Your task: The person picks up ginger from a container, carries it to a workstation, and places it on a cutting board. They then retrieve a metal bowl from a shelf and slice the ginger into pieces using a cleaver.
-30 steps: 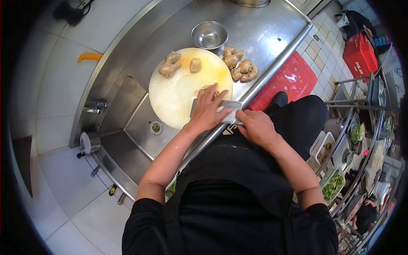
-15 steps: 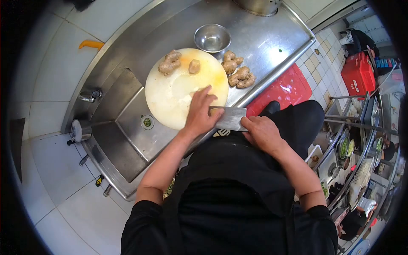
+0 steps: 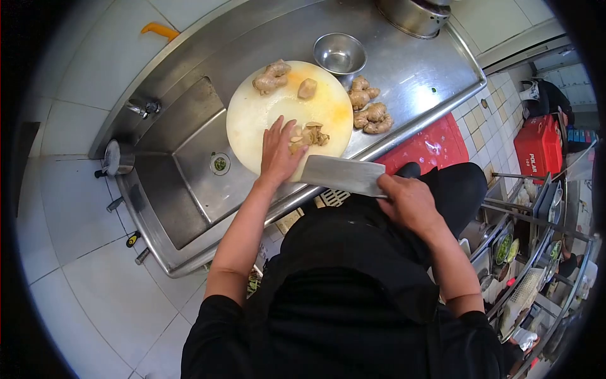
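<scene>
My right hand (image 3: 407, 201) is wrapped round the handle of a cleaver (image 3: 344, 175), whose wide blade points left over the near edge of a round white cutting board (image 3: 249, 129). Flat on the board, my left hand (image 3: 281, 149) has its fingers apart, just left of a small pile of ginger pieces and peelings (image 3: 312, 135). A peeled ginger chunk (image 3: 307, 88) and a knobbly ginger root (image 3: 272, 77) lie at the board's far side. Two more ginger roots (image 3: 374, 118) (image 3: 362, 93) rest on the steel counter right of the board.
A steel bowl (image 3: 339, 54) stands beyond the board, and a pot (image 3: 413, 18) at the far right. The sink basin (image 3: 167, 202) lies left, with a tap (image 3: 144, 108). An orange-handled tool (image 3: 160, 30) is by the wall. Racks (image 3: 536, 221) stand at right.
The cleaver blade has come away from under my left hand and shifted slightly left. My left hand has moved left and flattened, uncovering the ginger pieces. The whole view has shifted.
</scene>
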